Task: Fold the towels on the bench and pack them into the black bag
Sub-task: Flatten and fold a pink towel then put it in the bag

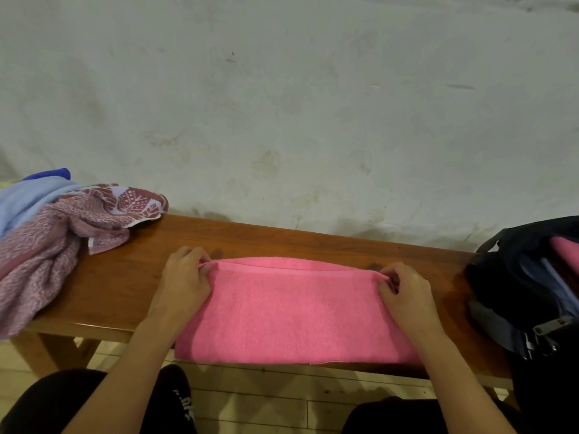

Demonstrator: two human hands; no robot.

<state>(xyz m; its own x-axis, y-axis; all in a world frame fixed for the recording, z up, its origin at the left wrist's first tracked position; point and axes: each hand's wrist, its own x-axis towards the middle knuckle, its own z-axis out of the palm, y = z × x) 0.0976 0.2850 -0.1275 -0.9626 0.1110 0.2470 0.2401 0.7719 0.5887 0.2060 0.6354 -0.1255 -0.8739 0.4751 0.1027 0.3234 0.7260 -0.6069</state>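
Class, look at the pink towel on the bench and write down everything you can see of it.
The pink towel is plain terry-looking cloth, folded into a long flat rectangle lying across the wooden bench, its near edge hanging slightly over the front. A folded-over edge runs along its far side. The left hand pinches its far left corner and the right hand pinches its far right corner. It touches neither the towel pile nor the bag.

A fuzzy, matt pink terry-cloth towel (291,308) lies on the glossy varnished brown wooden bench (125,277), with nubbly mauve patterned woven towels (47,245) at the left, a black fabric bag (517,277) with dull metal buckles at the right, and a rough, stained pale wall (282,104) above.
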